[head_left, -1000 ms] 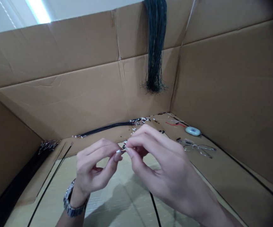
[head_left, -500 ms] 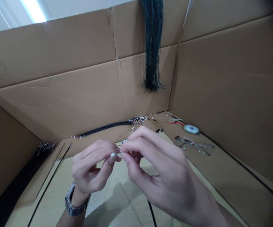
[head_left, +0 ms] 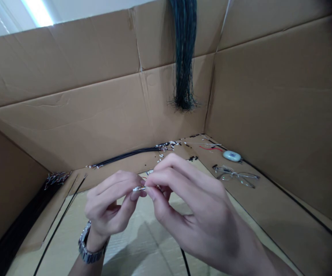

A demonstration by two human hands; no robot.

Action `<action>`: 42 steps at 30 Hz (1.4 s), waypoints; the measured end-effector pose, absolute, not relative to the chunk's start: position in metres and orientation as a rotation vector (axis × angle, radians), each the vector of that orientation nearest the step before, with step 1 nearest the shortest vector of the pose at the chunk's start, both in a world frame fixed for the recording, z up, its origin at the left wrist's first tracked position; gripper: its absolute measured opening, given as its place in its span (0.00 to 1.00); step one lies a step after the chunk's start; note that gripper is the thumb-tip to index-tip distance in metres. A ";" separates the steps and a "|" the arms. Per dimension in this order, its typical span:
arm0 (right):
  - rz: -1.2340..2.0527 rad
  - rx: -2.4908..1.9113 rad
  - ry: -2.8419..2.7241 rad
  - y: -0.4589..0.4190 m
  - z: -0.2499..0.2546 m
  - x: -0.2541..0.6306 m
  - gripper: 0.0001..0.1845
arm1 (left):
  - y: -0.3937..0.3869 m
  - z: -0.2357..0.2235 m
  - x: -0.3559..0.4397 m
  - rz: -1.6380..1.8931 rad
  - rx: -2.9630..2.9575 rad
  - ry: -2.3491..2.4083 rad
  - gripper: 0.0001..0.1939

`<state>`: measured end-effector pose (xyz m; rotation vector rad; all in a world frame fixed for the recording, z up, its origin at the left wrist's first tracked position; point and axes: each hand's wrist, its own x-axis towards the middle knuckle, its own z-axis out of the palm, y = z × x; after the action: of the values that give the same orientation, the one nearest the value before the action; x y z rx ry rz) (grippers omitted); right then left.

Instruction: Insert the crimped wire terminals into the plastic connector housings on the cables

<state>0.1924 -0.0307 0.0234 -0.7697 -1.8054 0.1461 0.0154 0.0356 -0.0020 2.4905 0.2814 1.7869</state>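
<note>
Head view: left hand and right hand meet fingertip to fingertip, both pinched on a small white connector; its long axis lies level between them, left to right.

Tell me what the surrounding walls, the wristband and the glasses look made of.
Walls: matte brown corrugated cardboard, creased and folded. Wristband on the left wrist: apparently polished metal links, glinting silver. Glasses: thin frame, probably metal or clear plastic; too small to tell.
</note>
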 end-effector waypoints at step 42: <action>-0.197 -0.876 -1.984 -0.021 0.020 0.195 0.12 | 0.041 -0.008 0.018 1.821 2.600 0.311 0.12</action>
<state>0.1945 -0.0210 0.0200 -0.8760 -1.9841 -0.1973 0.0177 0.0409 -0.0075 2.5999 0.3109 1.8213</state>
